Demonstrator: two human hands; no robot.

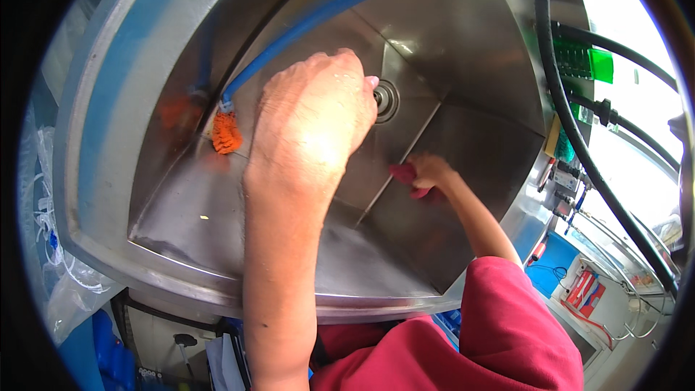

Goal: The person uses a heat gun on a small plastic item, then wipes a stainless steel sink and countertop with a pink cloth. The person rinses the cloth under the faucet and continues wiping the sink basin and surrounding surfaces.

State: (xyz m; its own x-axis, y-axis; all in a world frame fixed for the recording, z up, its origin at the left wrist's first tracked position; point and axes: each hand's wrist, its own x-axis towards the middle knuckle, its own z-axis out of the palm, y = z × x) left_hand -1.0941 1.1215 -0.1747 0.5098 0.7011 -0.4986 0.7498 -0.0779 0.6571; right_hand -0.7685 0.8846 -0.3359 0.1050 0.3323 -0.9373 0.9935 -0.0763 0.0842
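Observation:
My left hand [307, 103] is held over a deep stainless steel sink [217, 206], close to the camera. Its back faces up and the fingers curl underneath, so whether anything is in them is hidden. Just right of its thumb shows the round metal drain [386, 102]. Lower in the basin, my right hand [433, 170] grips a dark red cloth [403, 173] against or near the right wall; it is slightly blurred. A blue hose [326, 8] arches across the basin beyond my left hand. Its lower end carries a fuzzy orange tip [226, 134] beside the left wall.
Black hoses [559, 87] run along the sink's right side. Near them are a green plastic basket [581, 62] and a yellow and green sponge [557, 138]. Clear plastic sheeting [70, 298] hangs outside the left rim [70, 174]. A yellow scrap [204, 217] lies in the sink.

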